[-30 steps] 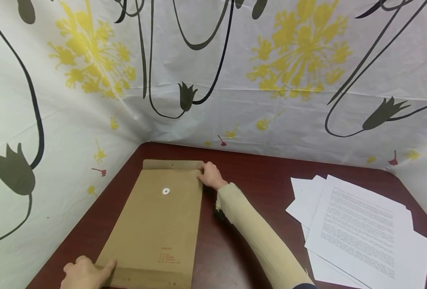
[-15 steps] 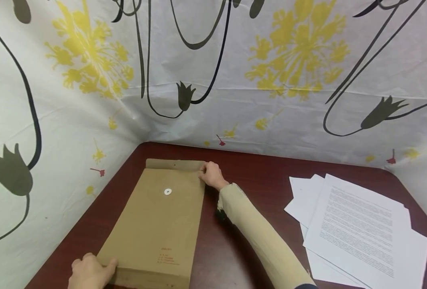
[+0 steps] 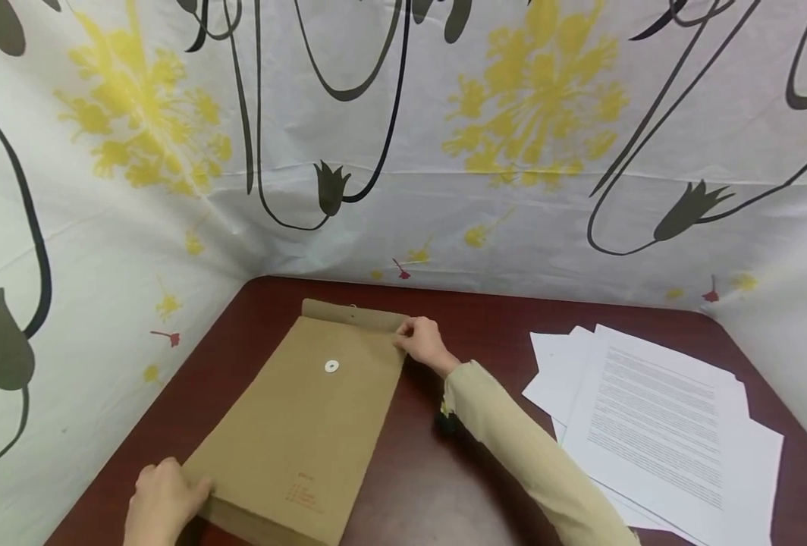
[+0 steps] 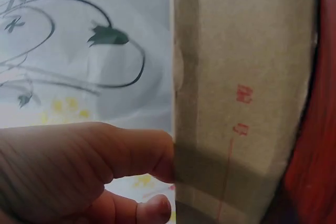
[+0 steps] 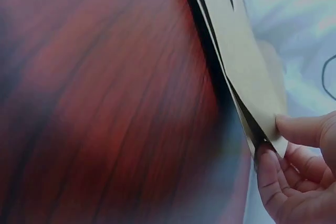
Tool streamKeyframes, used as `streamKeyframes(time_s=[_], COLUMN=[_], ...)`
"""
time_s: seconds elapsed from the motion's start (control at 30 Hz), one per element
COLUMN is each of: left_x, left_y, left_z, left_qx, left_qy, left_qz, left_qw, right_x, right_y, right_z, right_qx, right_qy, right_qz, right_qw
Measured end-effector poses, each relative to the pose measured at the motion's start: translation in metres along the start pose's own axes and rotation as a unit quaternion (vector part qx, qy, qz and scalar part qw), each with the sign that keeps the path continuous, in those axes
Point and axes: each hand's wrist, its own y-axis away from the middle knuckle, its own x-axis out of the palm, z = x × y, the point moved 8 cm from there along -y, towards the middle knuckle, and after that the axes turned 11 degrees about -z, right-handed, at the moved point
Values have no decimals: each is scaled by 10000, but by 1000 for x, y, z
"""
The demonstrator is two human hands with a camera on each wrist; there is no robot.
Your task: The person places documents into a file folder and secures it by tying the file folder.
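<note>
A brown kraft document envelope [image 3: 294, 417] lies slantwise on the left of the table, with a white button near its far end and red print near its close end. My left hand [image 3: 164, 497] grips its near left corner, thumb on top. At the far right corner, by the folded flap [image 3: 359, 315], my right hand [image 3: 425, 343] pinches the edge. The left wrist view shows the envelope's end panel [image 4: 247, 51] with red characters, the left hand [image 4: 94, 156] at its edge. In the right wrist view, thumb and fingers of the right hand [image 5: 299, 166] hold the paper layers, slightly parted.
Loose printed sheets [image 3: 656, 425] lie fanned in a pile on the right of the dark red table [image 3: 492, 470]. A white cloth [image 3: 403, 189] with flower patterns stands around the table's back and sides. The right sleeve [image 3: 526, 462] crosses the front middle.
The envelope has turned clockwise, its far end swinging right with my right hand. Its near end now shows more of the end panel. The head view has shifted slightly; the sheets stay put.
</note>
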Motion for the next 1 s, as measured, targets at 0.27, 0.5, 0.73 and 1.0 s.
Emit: streamKeyframes(time_s=[0.27,0.5,0.73,1.0], left_x=[-3,-2,-1,8], left_y=[-29,-52,-71,-90], left_z=[-27,-57,-89,-126], left_qx=[608,1331,1969,2723], left_qy=[-4,-105,-221,-367], left_qz=[-129,-137,-294,-381], left_qw=[9981,9910,9797,9608], right_x=[-39,-71,-95,-118], right_y=[26,51,81,116], right_z=[-17,-24,-29,-33], right_qx=[425,527,585,401], right_qy=[-274,-182,-257,-281], right_qz=[142,10,61,112], right_qw=[9986,9984,9979,9987])
